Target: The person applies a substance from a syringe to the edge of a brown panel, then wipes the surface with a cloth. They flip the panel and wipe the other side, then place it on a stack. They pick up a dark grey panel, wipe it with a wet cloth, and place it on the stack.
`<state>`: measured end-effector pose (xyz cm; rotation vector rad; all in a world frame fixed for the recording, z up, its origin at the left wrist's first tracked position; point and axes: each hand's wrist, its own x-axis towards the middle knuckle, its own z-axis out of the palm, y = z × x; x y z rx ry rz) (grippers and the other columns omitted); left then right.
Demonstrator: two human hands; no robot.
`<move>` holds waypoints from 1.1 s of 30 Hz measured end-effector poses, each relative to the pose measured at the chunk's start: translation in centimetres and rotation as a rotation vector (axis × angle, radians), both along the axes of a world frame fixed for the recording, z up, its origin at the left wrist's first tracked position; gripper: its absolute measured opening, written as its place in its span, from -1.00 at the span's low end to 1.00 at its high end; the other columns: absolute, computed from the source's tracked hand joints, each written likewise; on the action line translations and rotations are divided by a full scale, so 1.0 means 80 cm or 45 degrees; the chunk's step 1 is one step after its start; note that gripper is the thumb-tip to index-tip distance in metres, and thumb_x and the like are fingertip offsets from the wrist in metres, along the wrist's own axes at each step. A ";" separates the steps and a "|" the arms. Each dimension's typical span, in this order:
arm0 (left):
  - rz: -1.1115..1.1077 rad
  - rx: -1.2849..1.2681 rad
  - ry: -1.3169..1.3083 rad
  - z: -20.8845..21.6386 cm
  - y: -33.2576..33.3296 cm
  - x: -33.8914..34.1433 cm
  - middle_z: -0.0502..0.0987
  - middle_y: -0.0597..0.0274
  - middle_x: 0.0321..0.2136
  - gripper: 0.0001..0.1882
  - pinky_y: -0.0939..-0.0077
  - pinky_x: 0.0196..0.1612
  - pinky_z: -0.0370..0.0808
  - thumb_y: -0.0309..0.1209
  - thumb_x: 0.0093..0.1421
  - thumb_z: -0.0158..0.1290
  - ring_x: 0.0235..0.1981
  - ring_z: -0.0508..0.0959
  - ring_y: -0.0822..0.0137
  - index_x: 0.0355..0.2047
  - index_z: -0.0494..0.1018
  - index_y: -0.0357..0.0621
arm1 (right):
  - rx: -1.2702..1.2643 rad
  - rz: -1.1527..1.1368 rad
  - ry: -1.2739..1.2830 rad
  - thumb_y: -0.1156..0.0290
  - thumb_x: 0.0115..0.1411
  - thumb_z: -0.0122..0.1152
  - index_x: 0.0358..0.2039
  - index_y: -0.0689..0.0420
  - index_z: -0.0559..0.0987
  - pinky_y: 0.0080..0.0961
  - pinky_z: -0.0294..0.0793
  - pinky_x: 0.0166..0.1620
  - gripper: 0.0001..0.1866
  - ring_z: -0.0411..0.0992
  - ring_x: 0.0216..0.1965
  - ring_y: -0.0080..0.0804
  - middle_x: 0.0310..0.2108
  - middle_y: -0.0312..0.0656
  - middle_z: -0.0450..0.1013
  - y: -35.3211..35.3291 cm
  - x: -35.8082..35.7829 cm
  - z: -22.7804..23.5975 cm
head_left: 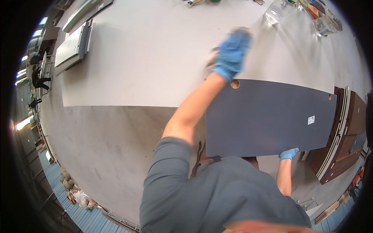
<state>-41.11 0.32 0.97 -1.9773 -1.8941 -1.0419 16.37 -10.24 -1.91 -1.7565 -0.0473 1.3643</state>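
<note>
A dark grey flat panel point(268, 120) lies in front of me, its far part over the white tabletop point(147, 54) and its near edge by my body. It has a round hole near its far left corner, a smaller one near the far right corner, and a white label. My right hand point(288, 153), in a blue glove, grips the panel's near edge; its thumb side is partly hidden. My left hand point(233, 50), also blue-gloved, is stretched out over the white tabletop just beyond the panel's far left corner. Motion smears its fingers, so whether they hold anything is unclear.
Clear plastic cups point(275, 13) and small items stand at the table's far right. A stack of panels point(72, 48) sits at the far left. Brown boards point(342, 136) lean together at the right. Other people point(39, 79) are far off at left.
</note>
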 end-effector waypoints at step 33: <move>0.671 -0.013 -0.100 0.021 -0.269 -0.194 0.35 -0.05 0.42 -0.49 0.08 0.32 0.43 -0.45 0.45 -0.11 0.40 0.37 -0.15 0.39 0.37 -0.22 | -0.191 -0.100 -0.423 -0.31 0.42 -0.17 0.39 0.15 0.45 -0.19 0.30 0.42 -0.15 0.35 0.38 -0.15 0.42 -0.13 0.37 0.029 -0.034 -0.038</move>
